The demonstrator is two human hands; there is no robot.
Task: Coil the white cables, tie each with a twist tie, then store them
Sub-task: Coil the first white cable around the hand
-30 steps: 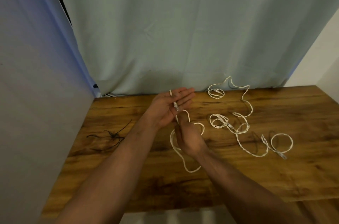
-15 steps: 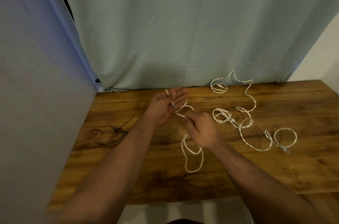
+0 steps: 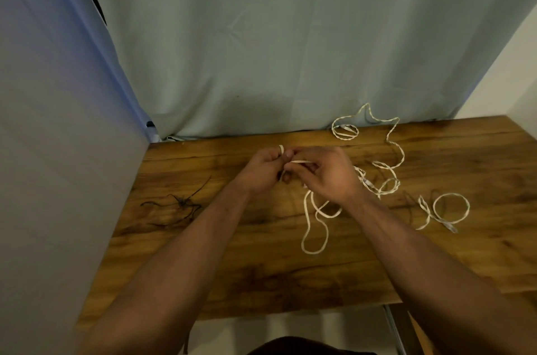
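Wooden table [image 3: 261, 273] before a pale curtain [image 3: 290, 49]. Above it the left hand [image 3: 263, 168] pinches an end of the white cable [image 3: 315, 227], and the right hand [image 3: 328, 177] curls around a loop. Slack trails below. Light and limp, it is likely best held at the gathered loops.

A white cable [image 3: 315, 219] is gripped by the left hand [image 3: 265, 169] and right hand [image 3: 329, 173] above a wooden table [image 3: 261, 273].

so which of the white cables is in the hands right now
The smooth white cable, pinched between left hand and right hand, loops trailing toward the near edge. The twisted white cable lies spread rightward.
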